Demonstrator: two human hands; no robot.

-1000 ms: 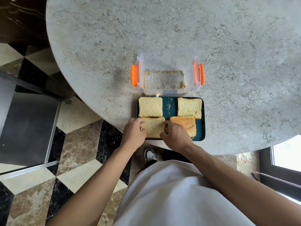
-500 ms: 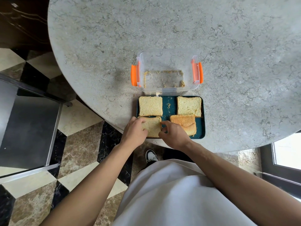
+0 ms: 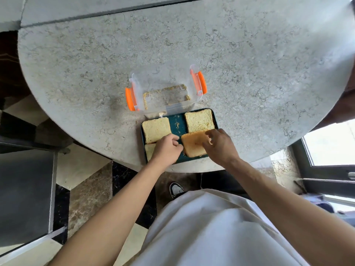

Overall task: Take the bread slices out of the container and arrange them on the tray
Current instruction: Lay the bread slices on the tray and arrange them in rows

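Observation:
A teal tray (image 3: 180, 131) lies at the table's near edge. Two pale bread slices sit in its far half, one left (image 3: 156, 129) and one right (image 3: 199, 120). My left hand (image 3: 167, 148) is curled over a third pale slice (image 3: 149, 152) at the near left and hides most of it. My right hand (image 3: 221, 144) grips the right edge of a browner crust slice (image 3: 192, 144) at the near right. Just beyond the tray stands the clear container (image 3: 173, 107) with orange latches (image 3: 129, 98); it holds only crumbs.
The round grey stone table (image 3: 249, 64) stretches far beyond the container. Its near edge curves just under the tray. A dark chair seat (image 3: 25, 189) stands at the left over a tiled floor. A window frame (image 3: 330, 169) is at the right.
My right hand has left the near-left slice and moved right onto the brown crust slice. My left hand stays on the near-left slice. The view has tilted, so the tray appears rotated.

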